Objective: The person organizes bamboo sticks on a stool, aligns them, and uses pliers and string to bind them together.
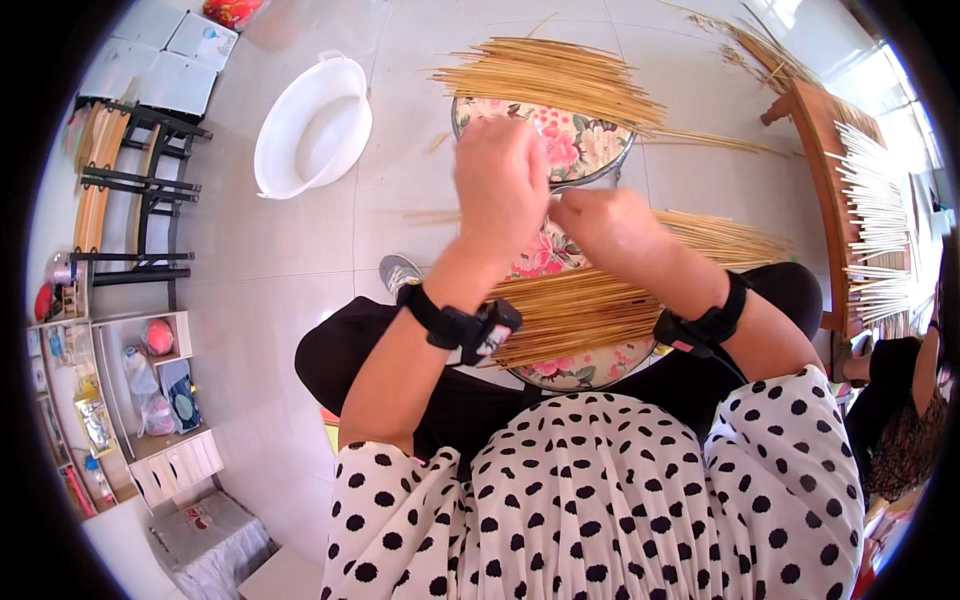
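Here, with left hand (pixel 500 182) and right hand (pixel 605 225) curled closed above the near stool (pixel 585 372), cannot tell whether around anything. See thin sticks (pixel 585 310) heaped along its near edge: probably light, stiff, easily snapped; best gripped mid-length.

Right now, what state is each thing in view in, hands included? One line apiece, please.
Left hand: grip closed; anything it may hold is hidden.
Right hand: grip closed, next to the left.
Far stick bundle: spread across the far flowered seat.
Near stick bundle: lying across the near flowered seat.
White tub: uncovered, on the floor.
White sticks: spread in a row.
Black wristbands: fastened.
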Available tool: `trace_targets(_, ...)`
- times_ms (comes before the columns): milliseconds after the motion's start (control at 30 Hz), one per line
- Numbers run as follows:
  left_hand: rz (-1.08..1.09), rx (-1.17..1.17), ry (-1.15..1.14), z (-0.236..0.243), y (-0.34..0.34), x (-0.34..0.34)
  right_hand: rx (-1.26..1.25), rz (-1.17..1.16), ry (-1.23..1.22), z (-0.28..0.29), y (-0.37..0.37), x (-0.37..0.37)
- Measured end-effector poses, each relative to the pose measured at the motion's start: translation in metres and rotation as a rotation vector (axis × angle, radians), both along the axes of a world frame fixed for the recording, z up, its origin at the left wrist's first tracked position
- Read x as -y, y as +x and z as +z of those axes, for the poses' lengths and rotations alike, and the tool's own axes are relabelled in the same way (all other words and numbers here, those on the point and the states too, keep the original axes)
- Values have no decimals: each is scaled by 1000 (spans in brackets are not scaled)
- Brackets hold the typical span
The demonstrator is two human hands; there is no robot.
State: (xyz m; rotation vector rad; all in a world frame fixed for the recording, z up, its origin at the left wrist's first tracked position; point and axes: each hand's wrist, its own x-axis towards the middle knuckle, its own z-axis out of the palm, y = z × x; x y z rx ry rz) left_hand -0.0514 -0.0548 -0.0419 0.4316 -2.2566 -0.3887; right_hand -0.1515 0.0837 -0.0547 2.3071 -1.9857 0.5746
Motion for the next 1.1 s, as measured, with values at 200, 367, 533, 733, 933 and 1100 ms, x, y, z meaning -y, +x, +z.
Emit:
trace_targets(200,-167,-115,1042,57,5,23,77,-34,146,-17,-5,-1)
trace_targets(367,-325,-532,1249,63,34,90,49,-54,231,-16,-8,0)
trace_targets(533,-75,-267,952,80,41,116,69,-13,251,-21,-14,-4)
trace_targets(733,-395,819,805,27,15,48,39,22,155,-15,-13,-2)
trace_targets(933,-408,1005,705,10,-5,33,-35,21,138,-21,-15,-2)
trace_targets(1100,-402,1048,792,9,-11,31,-35,16,32,-21,-15,-2)
